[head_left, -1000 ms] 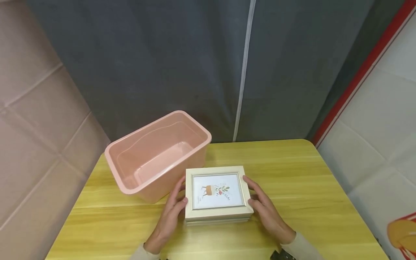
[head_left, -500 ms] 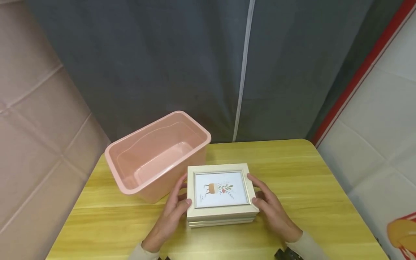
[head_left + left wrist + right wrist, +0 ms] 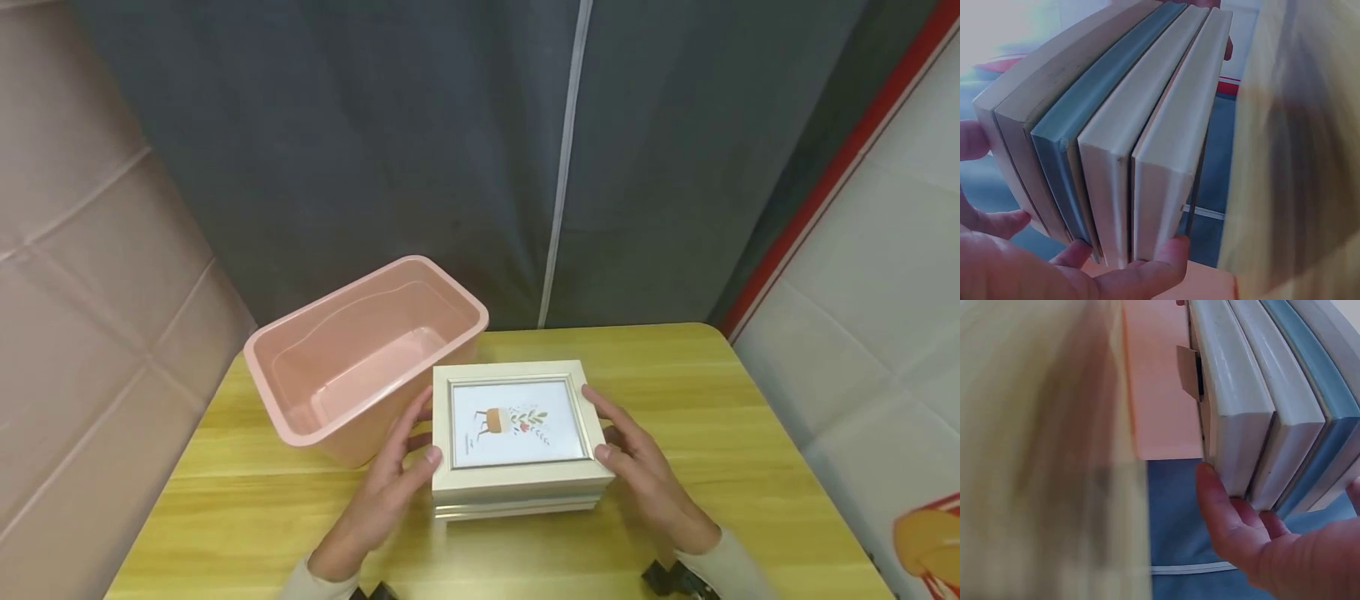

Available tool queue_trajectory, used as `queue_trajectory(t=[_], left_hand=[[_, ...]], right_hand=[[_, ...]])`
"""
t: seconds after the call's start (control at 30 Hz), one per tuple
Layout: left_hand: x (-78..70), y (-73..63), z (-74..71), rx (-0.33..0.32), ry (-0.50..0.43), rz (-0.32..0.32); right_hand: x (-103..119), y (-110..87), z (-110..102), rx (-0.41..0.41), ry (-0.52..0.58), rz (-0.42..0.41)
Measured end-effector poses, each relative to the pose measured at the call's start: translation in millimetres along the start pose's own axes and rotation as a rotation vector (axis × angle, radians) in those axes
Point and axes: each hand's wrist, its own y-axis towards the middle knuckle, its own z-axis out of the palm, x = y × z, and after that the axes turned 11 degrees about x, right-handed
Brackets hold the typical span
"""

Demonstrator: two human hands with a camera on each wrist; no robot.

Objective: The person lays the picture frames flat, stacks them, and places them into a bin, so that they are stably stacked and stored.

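Note:
A stack of several picture frames (image 3: 517, 475) is gripped between my two hands. The top frame is cream and holds a print of a plant in an orange-and-white pot on legs. My left hand (image 3: 378, 487) holds the stack's left side, thumb at the near corner. On the opposite side my right hand (image 3: 648, 479) grips it the same way. In the left wrist view a blue frame (image 3: 1110, 75) shows among the paler ones, with fingertips (image 3: 1175, 253) hooked at the lowest edge. The right wrist view shows the stack off the table, with a brown stand tab (image 3: 1190, 372) underneath.
A pink plastic bin (image 3: 360, 408) stands just behind and left of the stack, with nothing inside. The yellow wood-grain table (image 3: 720, 433) ends at a grey curtain (image 3: 360, 150) at the back. Pale padded panels (image 3: 82, 333) stand on both sides.
The stack has risen toward the camera and shifted slightly right, with both hands moving along with it. The pink bin has stayed in place.

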Motion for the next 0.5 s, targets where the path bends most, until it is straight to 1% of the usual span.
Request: queue_trajectory(t=[0.13,0.3,0.4,0.5], left_hand=[[-14.3,0.6,-2.9,0.009,0.033,0.060],[-30.9,1.1,-6.0,-0.019,0.082,0.135],[-40.9,-0.1,-8.0,-0.034,0.113,0.158],[-51.5,-1.9,-9.0,-0.050,0.132,0.159]], right_hand=[[14.9,4.4,-5.7,0.009,0.019,-0.032],[31.7,10.6,-10.6,0.052,0.081,-0.091],[41.6,14.3,-10.2,0.052,0.095,-0.106],[52.6,17.3,-9.1,0.029,0.084,-0.100]])
